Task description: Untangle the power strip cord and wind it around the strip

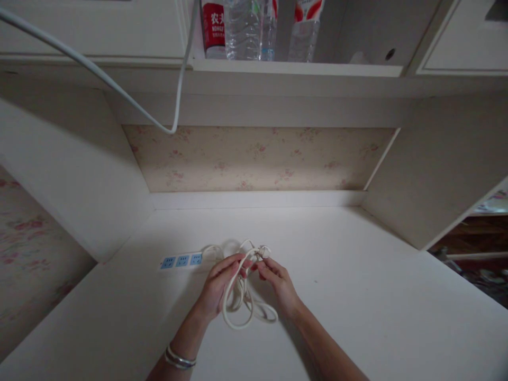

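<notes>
A white power strip with blue sockets lies on the white desk. Its white cable is gathered in loops that hang between my hands. My left hand has its fingers curled round the bundled loops. My right hand pinches the cable at the top of the bundle, where it looks knotted or wrapped. Both hands meet just right of the power strip. A bracelet circles my left wrist.
A second white cord droops from the upper left to the shelf above. Water bottles stand on that shelf. White side panels wall the desk left and right, with floral wallpaper behind.
</notes>
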Action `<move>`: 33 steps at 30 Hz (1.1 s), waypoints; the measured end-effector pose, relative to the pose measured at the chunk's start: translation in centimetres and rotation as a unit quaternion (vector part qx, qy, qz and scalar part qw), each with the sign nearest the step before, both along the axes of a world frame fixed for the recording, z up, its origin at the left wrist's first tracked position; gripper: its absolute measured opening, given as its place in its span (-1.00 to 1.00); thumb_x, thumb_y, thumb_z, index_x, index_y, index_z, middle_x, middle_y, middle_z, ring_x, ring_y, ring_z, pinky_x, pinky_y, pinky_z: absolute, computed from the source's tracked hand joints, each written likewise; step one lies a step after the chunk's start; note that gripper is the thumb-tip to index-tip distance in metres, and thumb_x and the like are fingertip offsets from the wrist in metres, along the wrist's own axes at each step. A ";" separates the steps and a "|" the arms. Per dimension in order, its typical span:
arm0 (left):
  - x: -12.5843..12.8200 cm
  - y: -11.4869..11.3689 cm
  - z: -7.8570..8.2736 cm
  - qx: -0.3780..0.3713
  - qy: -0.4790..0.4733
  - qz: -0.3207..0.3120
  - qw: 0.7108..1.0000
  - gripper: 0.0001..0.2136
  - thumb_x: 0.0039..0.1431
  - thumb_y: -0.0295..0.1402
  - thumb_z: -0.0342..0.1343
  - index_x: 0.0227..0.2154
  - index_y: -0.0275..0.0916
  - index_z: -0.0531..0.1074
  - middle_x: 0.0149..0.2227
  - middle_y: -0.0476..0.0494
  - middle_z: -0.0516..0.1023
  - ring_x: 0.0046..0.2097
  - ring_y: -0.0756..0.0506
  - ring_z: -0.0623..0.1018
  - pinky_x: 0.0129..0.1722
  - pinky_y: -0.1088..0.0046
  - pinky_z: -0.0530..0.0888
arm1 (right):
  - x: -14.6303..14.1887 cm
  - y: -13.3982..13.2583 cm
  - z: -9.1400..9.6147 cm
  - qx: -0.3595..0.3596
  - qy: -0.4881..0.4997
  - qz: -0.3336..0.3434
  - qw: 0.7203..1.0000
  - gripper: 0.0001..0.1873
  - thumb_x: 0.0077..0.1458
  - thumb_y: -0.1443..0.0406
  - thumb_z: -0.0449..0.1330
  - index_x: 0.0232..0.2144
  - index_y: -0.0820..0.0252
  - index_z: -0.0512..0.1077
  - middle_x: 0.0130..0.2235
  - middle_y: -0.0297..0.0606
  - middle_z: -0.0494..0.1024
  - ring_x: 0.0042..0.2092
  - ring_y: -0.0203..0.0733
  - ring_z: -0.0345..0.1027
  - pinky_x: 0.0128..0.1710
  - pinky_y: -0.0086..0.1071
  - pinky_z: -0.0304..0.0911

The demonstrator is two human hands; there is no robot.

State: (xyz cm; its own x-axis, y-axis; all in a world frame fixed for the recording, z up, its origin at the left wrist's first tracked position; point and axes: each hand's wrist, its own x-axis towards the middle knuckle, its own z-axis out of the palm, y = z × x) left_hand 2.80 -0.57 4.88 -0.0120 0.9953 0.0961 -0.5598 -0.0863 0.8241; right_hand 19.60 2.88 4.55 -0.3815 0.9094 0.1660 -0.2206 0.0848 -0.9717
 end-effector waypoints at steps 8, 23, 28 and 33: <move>0.4 -0.4 1.1 -0.002 0.147 -0.005 0.989 -0.71 0.14 -0.24 0.15 -0.12 -0.25 0.53 -0.20 -0.22 0.61 -0.16 -0.15 0.54 -0.07 0.34 0.41 | -0.1 0.1 -1.1 -0.003 0.002 -0.025 1.000 -0.48 0.19 -0.07 -0.03 -0.17 0.17 0.51 -0.34 -0.26 0.39 -0.30 -0.20 0.12 -0.24 -0.33 0.06; 1.7 -0.1 0.7 0.108 0.390 0.039 0.914 -0.70 0.28 -0.23 -0.07 -0.12 -0.25 0.48 -0.16 -0.21 0.51 -0.13 -0.12 0.49 -0.16 0.40 0.42 | 0.9 0.6 2.0 -0.240 0.382 0.057 0.891 -0.88 0.14 0.22 0.21 -0.33 0.15 0.43 -0.43 -0.45 0.42 -0.52 -0.45 0.20 -0.47 -0.52 0.27; 1.7 -0.4 -0.3 0.120 0.517 0.147 0.834 -0.81 0.10 -0.32 0.13 -0.21 -0.23 0.40 -0.26 -0.11 0.43 -0.30 -0.04 0.43 -0.26 0.43 0.39 | 4.1 2.3 1.2 -0.250 0.431 0.024 0.867 -0.94 0.14 0.28 0.21 -0.32 0.13 0.40 -0.31 -0.46 0.51 -0.55 -0.50 0.30 -0.60 -0.61 0.29; 1.4 -0.9 -0.1 0.106 0.623 0.162 0.758 -0.87 0.10 -0.29 0.14 -0.31 -0.20 0.40 -0.34 -0.08 0.47 -0.25 -0.11 0.44 -0.21 0.37 0.34 | 6.3 3.0 1.3 -0.200 0.435 -0.005 0.878 -0.86 0.07 0.27 0.27 -0.30 0.08 0.37 -0.50 -0.55 0.37 -0.55 -0.47 0.30 -0.58 -0.60 0.33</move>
